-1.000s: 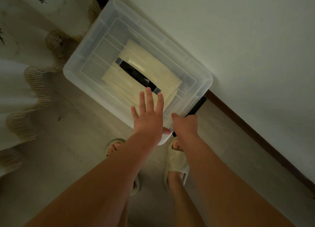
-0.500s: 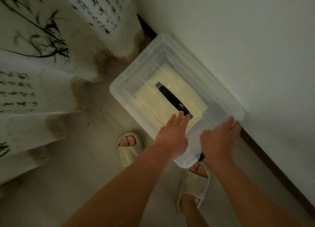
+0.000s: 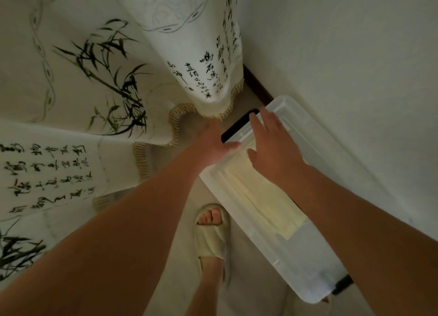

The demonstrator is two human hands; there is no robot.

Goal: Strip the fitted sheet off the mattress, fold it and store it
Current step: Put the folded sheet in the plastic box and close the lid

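Right hand point(image 3: 272, 147) lay spread flat on the lid point(image 3: 308, 256), folded sheet point(image 3: 260, 201) beneath; left hand point(image 3: 211, 142) just beside, grip blurred, possibly hooking the edge: could not tell.

Plain off-white wall point(image 3: 343, 43) on the right, with a dark baseboard point(image 3: 257, 84) along its foot and a pale, smooth floor point(image 3: 256, 287) below. The left side is a cream drape point(image 3: 94, 54) printed with ink bamboo and columns of calligraphy; its tan fringe point(image 3: 142, 164) hangs in folds down by the floor. Light is dim, slightly greenish.
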